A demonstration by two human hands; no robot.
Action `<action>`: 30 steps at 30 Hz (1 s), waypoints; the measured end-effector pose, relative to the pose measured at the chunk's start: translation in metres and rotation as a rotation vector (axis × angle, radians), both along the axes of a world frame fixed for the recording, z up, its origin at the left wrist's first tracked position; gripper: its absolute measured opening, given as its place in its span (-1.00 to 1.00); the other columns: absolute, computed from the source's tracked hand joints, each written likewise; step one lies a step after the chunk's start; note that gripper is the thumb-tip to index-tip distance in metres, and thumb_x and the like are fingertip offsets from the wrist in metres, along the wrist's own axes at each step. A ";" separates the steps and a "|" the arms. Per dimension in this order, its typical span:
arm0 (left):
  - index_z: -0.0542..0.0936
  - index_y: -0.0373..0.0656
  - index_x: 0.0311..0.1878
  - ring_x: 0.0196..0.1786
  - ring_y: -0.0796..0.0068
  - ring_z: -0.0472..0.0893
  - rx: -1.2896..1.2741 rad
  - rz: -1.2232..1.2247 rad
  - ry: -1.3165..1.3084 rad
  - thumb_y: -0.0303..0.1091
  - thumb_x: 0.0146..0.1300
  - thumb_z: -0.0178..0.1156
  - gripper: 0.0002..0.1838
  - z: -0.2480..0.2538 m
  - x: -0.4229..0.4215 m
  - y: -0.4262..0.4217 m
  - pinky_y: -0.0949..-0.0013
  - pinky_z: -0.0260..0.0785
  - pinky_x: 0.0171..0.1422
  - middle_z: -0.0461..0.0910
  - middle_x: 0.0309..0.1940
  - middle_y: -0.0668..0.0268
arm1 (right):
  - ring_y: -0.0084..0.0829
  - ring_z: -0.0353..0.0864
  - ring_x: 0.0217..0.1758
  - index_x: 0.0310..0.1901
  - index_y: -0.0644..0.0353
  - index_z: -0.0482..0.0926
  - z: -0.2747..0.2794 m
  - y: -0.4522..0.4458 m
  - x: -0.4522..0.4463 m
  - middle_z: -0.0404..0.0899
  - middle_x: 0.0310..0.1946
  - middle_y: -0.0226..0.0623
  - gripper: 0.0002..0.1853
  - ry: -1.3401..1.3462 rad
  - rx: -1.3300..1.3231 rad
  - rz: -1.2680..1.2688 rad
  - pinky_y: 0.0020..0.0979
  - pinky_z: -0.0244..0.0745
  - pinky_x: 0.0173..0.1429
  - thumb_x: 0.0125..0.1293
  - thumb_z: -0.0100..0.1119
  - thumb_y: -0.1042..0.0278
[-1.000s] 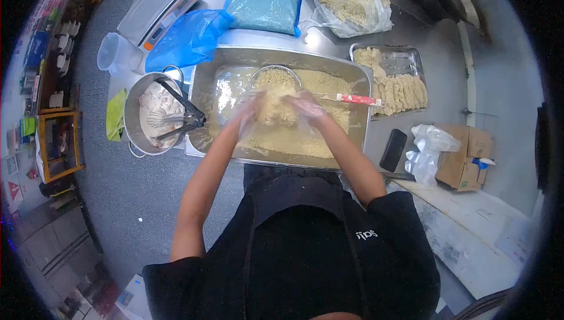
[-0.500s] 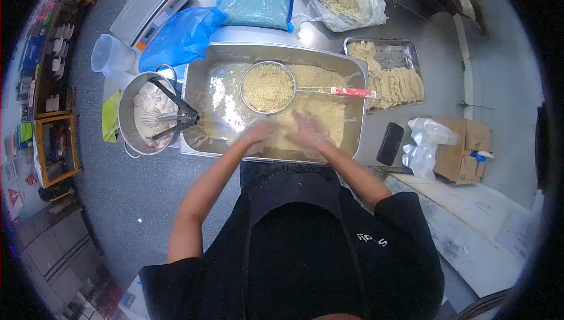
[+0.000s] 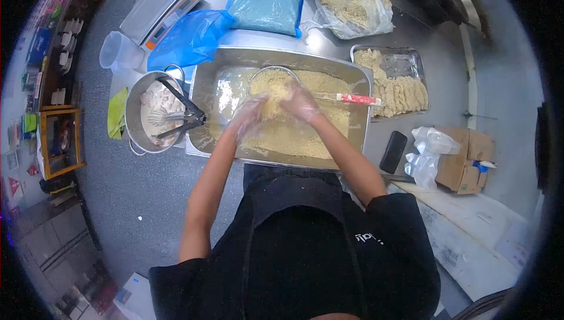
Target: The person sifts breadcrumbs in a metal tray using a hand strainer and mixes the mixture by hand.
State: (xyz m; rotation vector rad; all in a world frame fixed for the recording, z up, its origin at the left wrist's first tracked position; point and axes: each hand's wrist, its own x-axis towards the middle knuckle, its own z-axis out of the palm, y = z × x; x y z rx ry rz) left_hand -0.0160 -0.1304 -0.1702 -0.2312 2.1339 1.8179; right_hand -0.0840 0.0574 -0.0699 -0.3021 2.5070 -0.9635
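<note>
In a deep metal pan (image 3: 205, 96), a round sieve (image 3: 275, 68) with a red-patterned handle (image 3: 358, 99) holds yellowish crumbs. More crumbs (image 3: 299, 143) cover much of the pan's bottom. My left hand (image 3: 251, 113), in a clear glove, is at the sieve's lower left edge, with its fingers curled round crumbs. Opposite it my right hand (image 3: 301, 104), gloved too, curls over crumbs at the sieve's lower right. Crumbs lie between the two hands, and whether anything is inside them cannot be made out.
A pot (image 3: 134, 114) with pale pieces, a whisk and black-handled tongs stands left. Right are a tray of coated pieces (image 3: 402, 94), a phone (image 3: 393, 151) and a cardboard box (image 3: 467, 164). Behind are a scale (image 3: 158, 8), blue bags (image 3: 191, 38) and a bag of crumbs (image 3: 352, 5).
From low in the pan half a second ago, both hands have moved up to the sieve and closed round crumbs. The whole view has shifted slightly.
</note>
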 end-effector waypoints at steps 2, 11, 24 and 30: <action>0.43 -0.24 0.02 0.07 0.27 0.41 0.003 0.132 -0.025 -0.20 0.22 0.00 -0.62 0.027 -0.006 -0.008 0.23 0.27 0.10 0.47 -0.04 0.14 | -0.06 0.51 -0.11 -0.18 0.33 0.49 0.013 0.001 -0.020 0.50 -0.20 0.10 -0.63 0.099 0.164 0.039 -0.21 0.37 -0.01 0.02 0.10 0.23; 0.37 -0.27 0.06 0.03 0.06 0.45 0.280 0.524 -0.460 0.15 0.25 -0.22 -0.37 0.064 0.002 0.007 0.10 0.21 0.19 0.45 -0.03 0.02 | -0.13 0.53 -0.23 -0.33 0.23 0.51 -0.108 0.042 -0.029 0.52 -0.26 -0.03 -0.71 0.162 0.406 0.380 -0.20 0.41 -0.16 0.16 -0.12 0.19; 0.07 -0.27 0.28 0.21 0.09 0.30 0.853 0.387 -0.443 0.25 0.24 -0.39 -0.21 0.079 0.000 0.037 0.08 0.15 0.26 0.25 0.18 0.00 | -0.06 0.53 -0.49 -0.42 0.19 0.52 0.017 0.076 0.036 0.52 -0.55 -0.03 -0.61 0.294 0.469 -0.043 -0.11 0.40 -0.38 0.26 -0.20 0.07; 0.10 -0.27 0.27 0.20 0.12 0.32 0.865 0.293 -0.414 0.20 0.26 -0.41 -0.26 0.091 0.001 0.040 0.09 0.16 0.26 0.28 0.16 0.03 | -0.05 0.53 -0.48 -0.40 0.15 0.54 0.003 0.089 0.044 0.52 -0.57 -0.05 -0.63 0.308 0.410 -0.114 -0.09 0.40 -0.36 0.25 -0.18 0.06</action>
